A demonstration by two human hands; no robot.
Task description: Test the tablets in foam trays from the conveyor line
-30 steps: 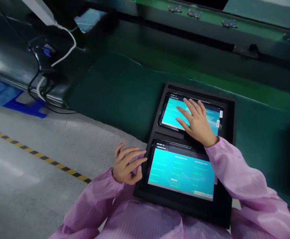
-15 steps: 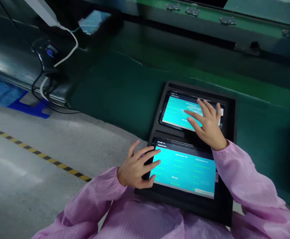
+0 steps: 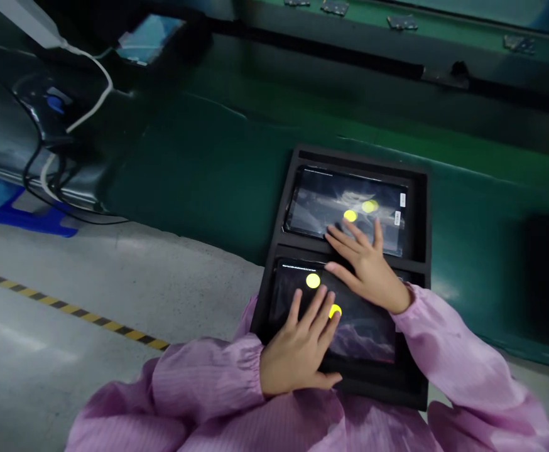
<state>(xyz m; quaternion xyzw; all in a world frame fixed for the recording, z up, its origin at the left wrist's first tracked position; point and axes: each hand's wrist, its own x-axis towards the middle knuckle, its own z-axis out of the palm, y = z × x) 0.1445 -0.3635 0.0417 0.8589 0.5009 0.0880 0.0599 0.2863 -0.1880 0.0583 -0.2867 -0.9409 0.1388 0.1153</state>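
Note:
Two tablets lie in a black foam tray (image 3: 420, 392) at the edge of the green bench. The far tablet (image 3: 316, 194) has a dark screen with yellow dots and two small white labels at its right. On the near tablet (image 3: 369, 339), the dark screen also carries two yellow dots and a line of white text. My left hand (image 3: 298, 348) is over the near tablet, fingers spread, tips close to its dots. My right hand (image 3: 371, 267) spans the gap between the tablets, fingers apart, its tips at the far screen's lower part. Exact fingertip contact cannot be made out.
The green bench mat (image 3: 199, 169) runs under the tray. A handheld scanner (image 3: 48, 113) with cables stands at left, near another lit device (image 3: 147, 39). Several small circuit boards (image 3: 335, 7) lie along the back ledge. A blue plastic stool (image 3: 34, 216) is below left.
Both screens have gone from turquoise menus to dark with yellow dots. My left hand has moved right onto the near screen; my right hand has drawn back toward me. The view has shifted slightly.

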